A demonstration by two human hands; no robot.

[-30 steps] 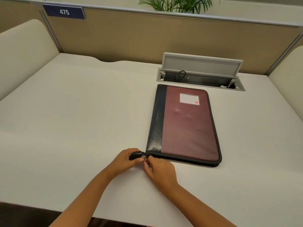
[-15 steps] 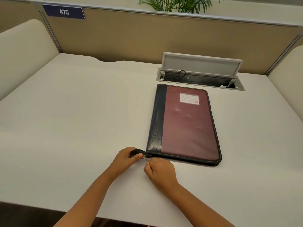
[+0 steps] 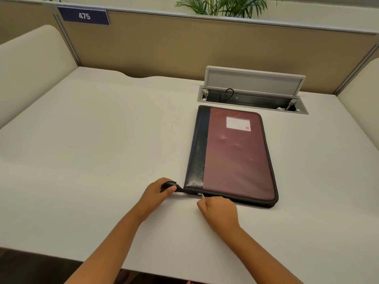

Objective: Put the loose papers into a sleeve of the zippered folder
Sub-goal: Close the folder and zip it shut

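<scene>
A zippered folder (image 3: 235,154) with a maroon cover, a black spine strip and a white label lies closed on the white desk (image 3: 102,150), right of centre. My left hand (image 3: 158,190) pinches the black zipper tail (image 3: 172,186) that sticks out of the folder's near left corner. My right hand (image 3: 218,210) sits just in front of the folder's near edge, fingers closed on the small metal zipper pull (image 3: 200,194). No loose papers are in view.
An open cable hatch (image 3: 252,93) with a raised grey lid and a black cord sits in the desk just behind the folder. Tan partition panels (image 3: 184,46) wall the back, cream padded dividers stand at both sides. The desk's near edge runs below my forearms.
My right hand has drawn the zipper pull a little to the right along the folder's near edge, away from my left hand. My left hand holds the tail in place.
</scene>
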